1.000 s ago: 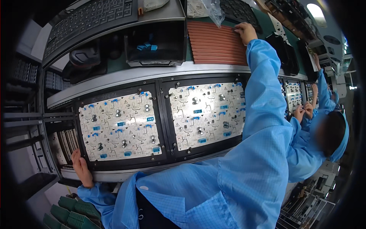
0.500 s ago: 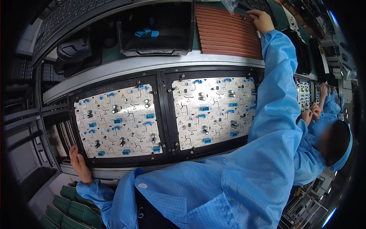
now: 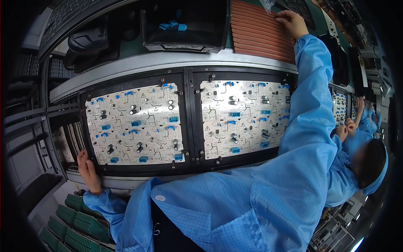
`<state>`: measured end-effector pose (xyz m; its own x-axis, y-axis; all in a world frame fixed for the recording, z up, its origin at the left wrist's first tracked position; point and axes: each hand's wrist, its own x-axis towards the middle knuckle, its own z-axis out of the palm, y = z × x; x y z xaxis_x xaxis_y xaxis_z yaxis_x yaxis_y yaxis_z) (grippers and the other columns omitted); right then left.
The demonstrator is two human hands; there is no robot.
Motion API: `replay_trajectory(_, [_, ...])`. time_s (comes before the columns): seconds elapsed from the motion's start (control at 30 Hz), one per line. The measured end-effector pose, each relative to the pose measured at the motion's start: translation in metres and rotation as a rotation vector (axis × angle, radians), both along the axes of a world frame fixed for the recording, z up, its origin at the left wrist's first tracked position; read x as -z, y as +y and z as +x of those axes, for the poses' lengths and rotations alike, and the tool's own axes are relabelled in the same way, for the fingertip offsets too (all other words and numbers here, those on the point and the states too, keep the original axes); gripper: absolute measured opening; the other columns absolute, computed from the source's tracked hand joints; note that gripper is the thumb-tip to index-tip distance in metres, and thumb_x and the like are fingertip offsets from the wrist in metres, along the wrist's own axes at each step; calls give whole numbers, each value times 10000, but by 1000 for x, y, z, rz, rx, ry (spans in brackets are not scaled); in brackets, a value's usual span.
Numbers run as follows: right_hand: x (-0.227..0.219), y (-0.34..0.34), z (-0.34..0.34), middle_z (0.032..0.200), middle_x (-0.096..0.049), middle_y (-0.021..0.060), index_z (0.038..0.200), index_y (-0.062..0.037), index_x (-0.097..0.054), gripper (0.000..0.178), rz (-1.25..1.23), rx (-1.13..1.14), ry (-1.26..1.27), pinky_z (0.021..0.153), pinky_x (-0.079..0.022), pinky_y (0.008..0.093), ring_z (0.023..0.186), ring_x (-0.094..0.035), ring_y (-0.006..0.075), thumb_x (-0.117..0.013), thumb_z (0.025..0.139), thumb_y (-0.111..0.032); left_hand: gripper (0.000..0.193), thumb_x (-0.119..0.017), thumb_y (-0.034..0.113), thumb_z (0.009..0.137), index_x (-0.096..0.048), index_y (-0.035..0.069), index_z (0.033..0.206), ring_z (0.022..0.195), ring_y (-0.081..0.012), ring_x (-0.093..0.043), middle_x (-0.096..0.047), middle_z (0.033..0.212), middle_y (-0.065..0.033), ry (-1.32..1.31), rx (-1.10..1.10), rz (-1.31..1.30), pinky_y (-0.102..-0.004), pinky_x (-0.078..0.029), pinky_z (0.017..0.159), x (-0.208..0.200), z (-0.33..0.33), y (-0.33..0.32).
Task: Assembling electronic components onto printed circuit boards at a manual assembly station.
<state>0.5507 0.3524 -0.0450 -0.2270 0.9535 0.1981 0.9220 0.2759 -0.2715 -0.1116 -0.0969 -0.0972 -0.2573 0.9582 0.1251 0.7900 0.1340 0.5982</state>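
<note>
My right hand (image 3: 292, 23) reaches far forward over a row of reddish-brown strips (image 3: 258, 35) lying side by side. Its fingers are bent and drawn together; whatever is between them is too small or hidden to make out. My left hand (image 3: 89, 172) rests with fingers stretched out at the near left corner of a black carrier frame (image 3: 191, 126). Two white circuit boards sit in this frame: the left board (image 3: 134, 140) and the right board (image 3: 220, 134), both fitted with blue connectors and black capacitors. My right sleeve covers the right board's edge.
Behind the frame stands a black bin (image 3: 184, 42) holding a few blue connectors (image 3: 173, 26). A clear plastic bag (image 3: 267, 5) lies by the strips. Green racks (image 3: 77, 222) are at lower left. A co-worker in blue (image 3: 348, 168) works at the right beside another board (image 3: 340, 107).
The view has shifted, so the boards and bin appear farther right and slightly higher. A small dark piece seen by my right fingertips no longer shows; those fingers are more bent.
</note>
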Motion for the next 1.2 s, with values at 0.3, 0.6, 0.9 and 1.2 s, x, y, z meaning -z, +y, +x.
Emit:
replay_trajectory(0.3, [7, -1, -9, 930, -628, 82, 979, -66, -644, 139, 127, -71, -85, 810, -480, 305, 885, -618, 227, -613, 845, -91, 446, -436, 330, 948, -564, -50, 1143, 1064, -290, -496, -540, 1129, -182, -8, 15, -20, -353, -368, 913, -7, 8, 4])
replay_trajectory(0.6, [13, 0, -6, 968, -594, 103, 961, -52, -636, 123, 93, -136, 61, 841, -463, 321, 929, -591, 268, -608, 847, -87, 432, -449, 318, 938, -578, -56, 1112, 1049, -295, -504, -549, 1101, -190, -19, 8, -28, -360, -382, 897, -12, 9, 6])
replay_trajectory(0.9, [-8, -21, -5, 876, -616, 33, 1070, -86, -594, 166, 247, -31, 362, 728, -464, 251, 812, -586, 113, -538, 932, -158, 460, -431, 339, 965, -501, -13, 1252, 1171, -298, -467, -500, 1267, -165, -70, 65, -84, -361, -330, 990, -8, -1, 3])
replay_trajectory(1.2, [-28, -104, -43, 874, -613, 28, 1047, -8, -574, 189, -94, -7, 620, 709, -457, 214, 783, -573, 92, -550, 931, -155, 454, -463, 351, 960, -484, -28, 1210, 941, -125, -484, -551, 1035, -50, -578, 190, -308, -268, -366, 857, -28, -29, 20])
